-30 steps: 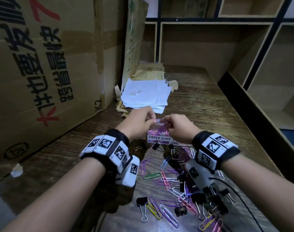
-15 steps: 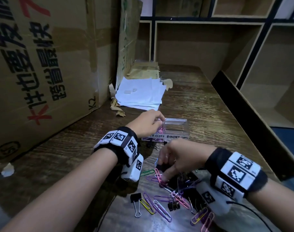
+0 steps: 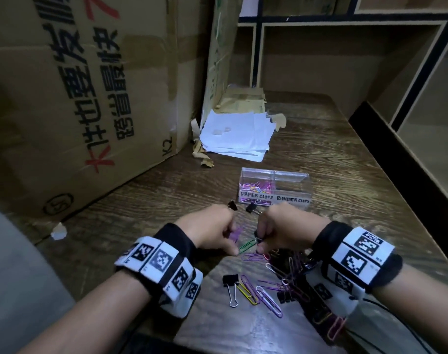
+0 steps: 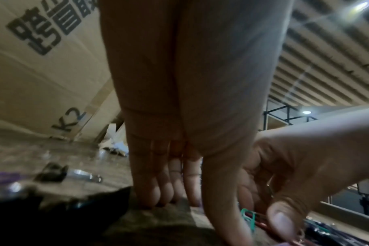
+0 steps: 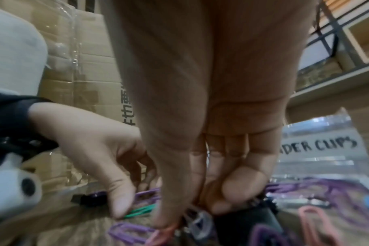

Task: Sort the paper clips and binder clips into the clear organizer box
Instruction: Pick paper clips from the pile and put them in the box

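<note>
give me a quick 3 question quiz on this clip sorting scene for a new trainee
1. True or false: the compartment of the clear organizer box labelled PAPER CLIPS already has coloured clips in it.
2. Multiple choice: the stack of white paper lies (A) beyond the box, near the cardboard carton; (B) inside the box; (C) under the right hand.
3. Fill in: the thumb of the left hand presses down on a ____ paper clip.

Key
1. True; the left compartment holds pink, purple and yellow clips.
2. A
3. green
</note>
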The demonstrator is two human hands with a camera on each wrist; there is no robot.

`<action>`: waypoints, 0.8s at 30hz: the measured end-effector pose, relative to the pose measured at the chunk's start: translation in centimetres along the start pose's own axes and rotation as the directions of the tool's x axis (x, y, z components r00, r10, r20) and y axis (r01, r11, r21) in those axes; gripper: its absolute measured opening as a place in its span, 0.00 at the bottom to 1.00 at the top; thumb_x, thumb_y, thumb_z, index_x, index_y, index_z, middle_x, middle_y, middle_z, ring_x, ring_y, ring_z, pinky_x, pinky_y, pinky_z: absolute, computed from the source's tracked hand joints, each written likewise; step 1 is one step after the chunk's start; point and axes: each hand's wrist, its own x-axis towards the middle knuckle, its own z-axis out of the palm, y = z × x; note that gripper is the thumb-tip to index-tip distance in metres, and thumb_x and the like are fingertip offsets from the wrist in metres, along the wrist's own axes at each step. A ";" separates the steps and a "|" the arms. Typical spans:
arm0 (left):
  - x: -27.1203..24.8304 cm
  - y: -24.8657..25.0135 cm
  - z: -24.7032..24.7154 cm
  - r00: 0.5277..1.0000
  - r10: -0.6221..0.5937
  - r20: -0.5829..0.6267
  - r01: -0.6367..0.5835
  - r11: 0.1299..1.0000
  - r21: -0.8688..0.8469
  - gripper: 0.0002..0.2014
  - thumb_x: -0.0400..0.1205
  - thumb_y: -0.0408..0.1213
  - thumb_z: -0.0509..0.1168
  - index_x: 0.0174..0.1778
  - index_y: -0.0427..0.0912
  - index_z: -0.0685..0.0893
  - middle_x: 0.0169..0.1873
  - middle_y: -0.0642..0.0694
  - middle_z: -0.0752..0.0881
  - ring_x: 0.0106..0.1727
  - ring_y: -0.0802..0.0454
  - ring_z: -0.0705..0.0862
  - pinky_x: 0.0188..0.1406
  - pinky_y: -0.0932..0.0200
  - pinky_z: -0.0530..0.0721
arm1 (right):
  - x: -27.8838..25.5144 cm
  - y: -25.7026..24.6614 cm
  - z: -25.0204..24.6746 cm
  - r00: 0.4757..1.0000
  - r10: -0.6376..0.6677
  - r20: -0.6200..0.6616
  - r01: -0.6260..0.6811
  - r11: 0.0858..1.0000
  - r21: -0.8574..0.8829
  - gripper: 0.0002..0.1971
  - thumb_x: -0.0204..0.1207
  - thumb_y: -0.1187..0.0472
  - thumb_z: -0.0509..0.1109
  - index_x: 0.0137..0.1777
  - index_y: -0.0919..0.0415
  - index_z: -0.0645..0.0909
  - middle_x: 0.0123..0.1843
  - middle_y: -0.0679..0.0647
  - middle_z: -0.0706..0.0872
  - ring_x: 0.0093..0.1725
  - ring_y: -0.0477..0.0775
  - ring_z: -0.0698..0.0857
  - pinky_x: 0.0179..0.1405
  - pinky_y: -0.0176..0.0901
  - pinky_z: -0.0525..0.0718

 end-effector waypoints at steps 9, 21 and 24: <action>0.7 0.6 0.1 0.997 0.075 -0.030 -0.074 0.997 0.014 0.33 0.71 0.56 0.77 0.68 0.47 0.75 0.60 0.48 0.77 0.61 0.48 0.80 0.60 0.49 0.81 | -0.2 -0.8 -0.1 0.995 0.095 0.006 -0.095 0.994 0.049 0.08 0.71 0.55 0.75 0.50 0.52 0.89 0.38 0.43 0.84 0.41 0.46 0.81 0.30 0.29 0.73; 2.7 0.5 0.0 0.983 0.181 -0.035 -0.181 0.983 0.009 0.16 0.71 0.52 0.78 0.46 0.45 0.89 0.50 0.49 0.75 0.55 0.49 0.79 0.56 0.50 0.81 | -0.6 1.2 -1.4 0.988 0.156 0.010 -0.147 0.907 0.396 0.17 0.77 0.72 0.62 0.60 0.56 0.83 0.43 0.55 0.91 0.40 0.49 0.88 0.44 0.42 0.89; 2.4 0.0 0.0 0.985 0.172 -0.010 -0.172 0.984 0.043 0.14 0.75 0.50 0.75 0.45 0.42 0.88 0.50 0.46 0.76 0.56 0.47 0.79 0.56 0.50 0.80 | -0.1 1.2 -1.0 0.975 0.220 0.038 -0.205 0.812 0.546 0.13 0.82 0.72 0.58 0.56 0.58 0.80 0.35 0.54 0.86 0.31 0.47 0.84 0.33 0.35 0.83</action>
